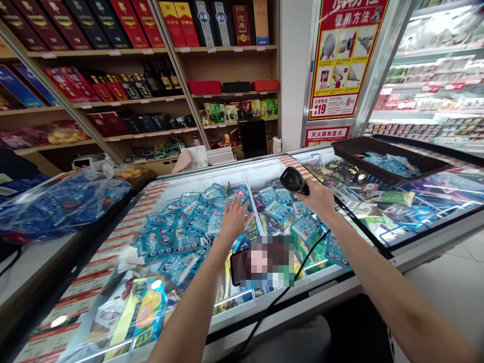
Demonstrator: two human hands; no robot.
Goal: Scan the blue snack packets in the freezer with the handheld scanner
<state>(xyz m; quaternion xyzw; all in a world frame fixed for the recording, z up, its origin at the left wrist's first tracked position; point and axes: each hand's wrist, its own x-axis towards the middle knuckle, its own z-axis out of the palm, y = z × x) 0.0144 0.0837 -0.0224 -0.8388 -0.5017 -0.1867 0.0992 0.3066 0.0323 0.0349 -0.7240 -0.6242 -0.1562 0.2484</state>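
Note:
My right hand [320, 201] is wrapped round a black handheld barcode scanner [293, 180], whose cable [293, 280] runs down to the lower middle. Fingers spread, my left hand [235, 218] rests over the right part of a pile of small blue packets [189, 214]. Whether its palm touches them I cannot tell. More blue packets [278, 210] lie scattered below the scanner. The packets are spread on the glass top of a chest freezer [181, 176]. A phone [240, 267], partly blurred, lies just in front of my left hand.
A brown tray [348, 149] holding similar packets stands at the right rear of the freezer. At left sits a clear plastic bag [64, 201] full of blue packs. Shelves of boxed bottles [143, 22] stand behind. A lit display fridge [434, 70] is at far right.

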